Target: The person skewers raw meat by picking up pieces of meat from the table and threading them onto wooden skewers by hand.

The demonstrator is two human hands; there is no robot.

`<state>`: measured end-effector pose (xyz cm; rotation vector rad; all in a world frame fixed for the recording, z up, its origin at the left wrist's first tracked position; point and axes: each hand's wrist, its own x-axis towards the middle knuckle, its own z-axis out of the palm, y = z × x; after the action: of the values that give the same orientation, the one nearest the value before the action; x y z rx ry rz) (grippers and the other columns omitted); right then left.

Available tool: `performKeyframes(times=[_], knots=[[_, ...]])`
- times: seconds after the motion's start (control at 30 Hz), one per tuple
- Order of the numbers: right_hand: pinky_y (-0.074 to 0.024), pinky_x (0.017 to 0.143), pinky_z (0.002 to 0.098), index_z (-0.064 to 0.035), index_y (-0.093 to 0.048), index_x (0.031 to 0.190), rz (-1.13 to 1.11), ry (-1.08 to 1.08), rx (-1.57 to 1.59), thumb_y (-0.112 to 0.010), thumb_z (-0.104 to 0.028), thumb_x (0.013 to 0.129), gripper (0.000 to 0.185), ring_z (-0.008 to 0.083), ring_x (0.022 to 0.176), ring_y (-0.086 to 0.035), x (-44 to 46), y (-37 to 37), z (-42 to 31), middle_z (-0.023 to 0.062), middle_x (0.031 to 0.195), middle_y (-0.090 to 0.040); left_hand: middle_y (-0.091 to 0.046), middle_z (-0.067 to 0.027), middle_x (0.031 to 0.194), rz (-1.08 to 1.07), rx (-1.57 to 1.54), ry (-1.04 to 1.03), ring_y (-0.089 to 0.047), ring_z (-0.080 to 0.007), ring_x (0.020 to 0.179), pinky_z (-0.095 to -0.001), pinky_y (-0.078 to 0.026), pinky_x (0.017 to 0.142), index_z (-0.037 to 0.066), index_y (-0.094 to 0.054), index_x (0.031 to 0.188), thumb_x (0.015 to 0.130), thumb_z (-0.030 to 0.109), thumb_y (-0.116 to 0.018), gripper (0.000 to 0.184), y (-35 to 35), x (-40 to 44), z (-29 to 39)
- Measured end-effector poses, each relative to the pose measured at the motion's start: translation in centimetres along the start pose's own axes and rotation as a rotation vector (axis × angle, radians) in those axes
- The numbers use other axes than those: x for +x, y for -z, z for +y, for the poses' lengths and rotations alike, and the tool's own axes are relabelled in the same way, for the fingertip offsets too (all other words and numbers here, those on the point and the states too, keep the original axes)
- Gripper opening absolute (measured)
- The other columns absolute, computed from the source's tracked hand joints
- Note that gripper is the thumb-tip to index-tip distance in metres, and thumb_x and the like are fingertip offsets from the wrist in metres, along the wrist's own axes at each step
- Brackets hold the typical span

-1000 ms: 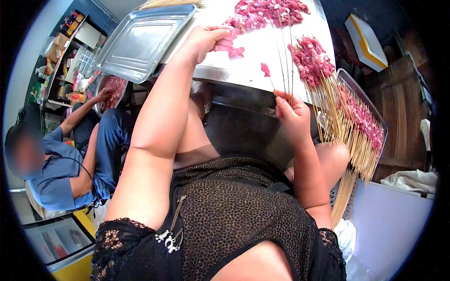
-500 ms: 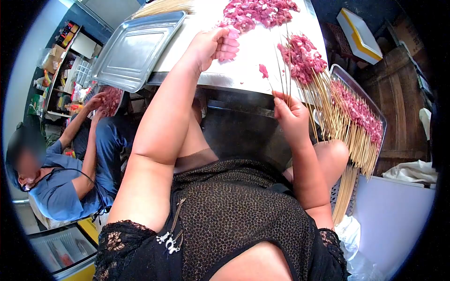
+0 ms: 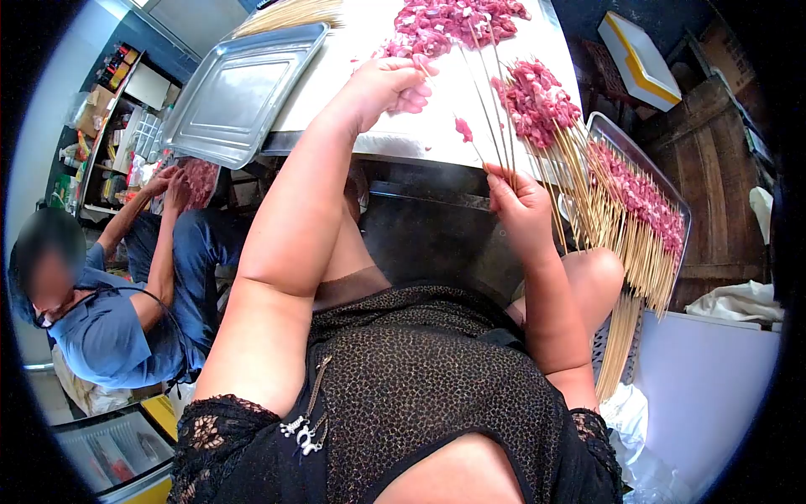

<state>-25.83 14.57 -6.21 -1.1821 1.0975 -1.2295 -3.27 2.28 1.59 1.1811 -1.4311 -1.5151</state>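
Observation:
My left hand (image 3: pixel 390 91) is over the white tabletop (image 3: pixel 336 88), fingers curled and pinching a small piece of meat beside the pile of cut raw meat (image 3: pixel 449 23). My right hand (image 3: pixel 522 206) is closed around several thin skewers (image 3: pixel 491 109) near the table's front edge. One of them carries a single piece of meat (image 3: pixel 463 129) at its tip; the others in the hand look bare. Just right of them lies a heap of loaded skewers (image 3: pixel 537 101), sticks pointing toward me.
An empty metal tray (image 3: pixel 243 92) overhangs the table's left side, near bare skewers (image 3: pixel 290 15). More loaded skewers fill a tray (image 3: pixel 684 206) at right. A seated co-worker (image 3: pixel 109 328) handles meat at left. A white-and-yellow box (image 3: pixel 640 60) stands back right.
My left hand has opened away from the meat slightly and shifted up and left of its last place. The skewers in my right hand have tilted left. The co-worker's hands have come together.

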Motion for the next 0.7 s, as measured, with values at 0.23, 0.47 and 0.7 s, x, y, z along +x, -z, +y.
performKeyframes(times=[0.23, 0.47, 0.7], knots=[[-0.0382, 0.052, 0.0172, 0.0021, -0.062, 0.104, -0.019, 0.018, -0.017, -0.056, -0.007, 0.087, 0.021, 0.0033, 0.057, -0.046, 0.0, -0.2, -0.2, -0.0030, 0.071, -0.055, -0.064, -0.0089, 0.088, -0.013, -0.135, -0.052, -0.063, -0.0143, 0.074, -0.0253, -0.052, 0.069, -0.001, -0.059, 0.106, 0.088, 0.021, -0.052, 0.029, -0.3, -0.1, 0.4], [-0.0387, 0.052, 0.0179, 0.0025, -0.061, 0.105, -0.016, 0.004, -0.005, -0.056, -0.008, 0.087, 0.021, 0.0036, 0.057, -0.045, 0.3, -0.3, -0.3, -0.0027, 0.071, -0.055, -0.063, -0.0154, 0.090, 0.027, -0.311, -0.049, -0.063, -0.0212, 0.082, -0.0312, -0.052, 0.076, -0.005, -0.056, 0.107, 0.093, 0.025, -0.038, 0.038, -0.7, 0.4, 0.2], [-0.0379, 0.052, 0.0170, 0.0031, -0.061, 0.104, -0.032, -0.014, 0.060, -0.056, -0.008, 0.087, 0.021, 0.0033, 0.057, -0.045, 0.3, -0.2, -0.6, -0.0024, 0.072, -0.055, -0.062, -0.0174, 0.093, 0.072, -0.436, -0.125, -0.063, -0.0254, 0.088, -0.0358, -0.051, 0.083, -0.005, -0.053, 0.111, 0.094, 0.024, -0.037, 0.037, -1.1, 0.6, 0.1]])
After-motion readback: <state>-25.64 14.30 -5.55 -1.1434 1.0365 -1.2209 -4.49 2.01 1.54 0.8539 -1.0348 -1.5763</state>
